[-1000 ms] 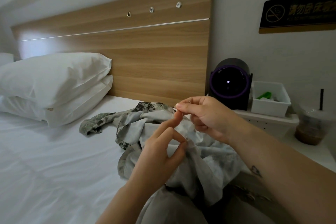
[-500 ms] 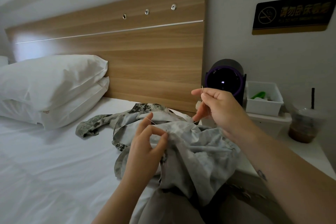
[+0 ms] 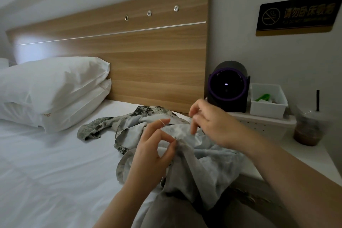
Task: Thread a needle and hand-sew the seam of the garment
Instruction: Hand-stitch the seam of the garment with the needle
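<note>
the garment [image 3: 194,153], a grey patterned cloth, lies bunched at the centre of the bed [image 3: 55,163] and runs near onto the person's lap. the left hand [image 3: 153,153] pinches a fold of it between thumb and forefinger. its other fingers are raised, and a thread [image 3: 161,122] crosses one of them. the right hand [image 3: 212,122] hovers just right of the left hand over the cloth, fingers curled downward and blurred. i cannot tell whether it holds anything.

far right, a white bin [image 3: 268,110] holds a green thing [image 3: 262,97]. a black round device [image 3: 228,87] with a purple ring stands just left of the bin. nearer, on the desk [image 3: 314,155], a clear lidded cup [image 3: 309,127] has brown drink low in it and a black straw.

the desk's edge runs along the bed beside the right forearm. smooth sheet stretches left of the garment to two stacked pillows [image 3: 55,83] against the headboard [image 3: 148,61].
</note>
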Motion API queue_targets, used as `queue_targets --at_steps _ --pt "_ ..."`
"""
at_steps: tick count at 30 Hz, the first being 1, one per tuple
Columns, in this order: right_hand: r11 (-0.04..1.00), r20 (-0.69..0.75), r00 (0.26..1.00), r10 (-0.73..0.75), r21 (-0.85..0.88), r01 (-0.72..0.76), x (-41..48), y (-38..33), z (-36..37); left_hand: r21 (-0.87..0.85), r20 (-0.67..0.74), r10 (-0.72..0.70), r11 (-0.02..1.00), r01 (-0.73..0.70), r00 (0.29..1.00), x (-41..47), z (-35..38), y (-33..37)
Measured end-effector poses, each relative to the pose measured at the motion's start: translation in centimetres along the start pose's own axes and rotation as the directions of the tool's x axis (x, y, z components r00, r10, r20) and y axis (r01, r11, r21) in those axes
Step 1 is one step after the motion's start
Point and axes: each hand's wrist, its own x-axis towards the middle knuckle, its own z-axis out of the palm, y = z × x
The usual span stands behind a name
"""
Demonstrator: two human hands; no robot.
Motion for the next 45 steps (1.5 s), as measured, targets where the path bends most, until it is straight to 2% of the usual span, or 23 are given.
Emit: queue_targets --at_steps 2,5,11,16,22,26,29,31,34,36,38,40,42,45 --pt "0.998 0.07 0.996 -0.057 -0.036 0.06 -0.1 0.2 0.5 0.007 0.018 0.031 0.999 -0.031 0.999 0.0 -0.1 0.1" --pt "0.982 0.037 0.988 -0.149 -0.111 0.152 0.2 0.5 0.7 0.013 0.048 0.047 0.999 -0.047 0.998 -0.1 -0.1 0.3" --pt "0.955 -0.025 0.961 -0.275 -0.125 0.269 0.5 0.6 0.9 -0.019 0.083 0.004 1.0 -0.003 0.997 -0.1 -0.1 0.4" --pt "0.958 0.001 0.958 -0.285 -0.003 0.285 0.5 0.5 1.1 -0.05 0.073 0.001 0.999 0.002 0.997 0.0 -0.2 0.5" --pt "0.934 -0.145 0.959 -0.243 0.231 0.271 0.6 0.5 1.7 -0.093 0.081 -0.022 0.995 0.03 0.996 -0.3 -0.1 0.3" --pt "0.921 -0.278 0.948 -0.157 0.307 0.242 0.9 0.5 2.4 -0.026 0.069 0.026 0.999 -0.024 0.997 -0.5 0.3 0.3" --pt "0.972 -0.374 0.918 -0.131 0.133 0.193 1.3 0.5 2.6 0.06 0.049 0.098 0.993 -0.101 0.994 -0.4 0.5 0.5" --pt "0.981 -0.365 0.91 -0.196 -0.069 0.184 1.5 0.3 2.4 0.103 0.045 0.129 0.986 -0.133 0.991 -0.3 0.6 0.5" --pt "0.91 -0.279 0.902 -0.329 -0.348 0.225 1.6 0.1 2.3 0.11 0.047 0.153 0.981 -0.157 0.987 -0.2 0.6 0.3" --pt "0.881 -0.257 0.897 -0.359 -0.411 0.235 1.5 0.1 2.1 0.095 0.035 0.141 0.985 -0.143 0.989 -0.2 0.6 0.2" --pt "0.916 -0.234 0.911 -0.34 -0.3 0.265 1.5 0.3 1.7 0.076 0.024 0.115 0.99 -0.116 0.993 -0.2 0.4 0.1" --pt "0.957 -0.16 0.944 -0.289 -0.039 0.286 1.5 0.3 1.4 0.039 0.024 0.073 0.997 -0.074 0.997 -0.2 0.3 0.1" --pt "0.937 -0.092 0.964 -0.248 0.23 0.263 1.2 0.0 1.3 -0.003 0.041 0.033 0.999 -0.033 0.999 -0.2 0.2 0.2" --pt "0.874 -0.124 0.972 -0.2 0.426 0.234 1.3 -0.2 1.6 -0.033 0.069 0.005 0.999 -0.003 0.998 -0.2 0.3 0.5"
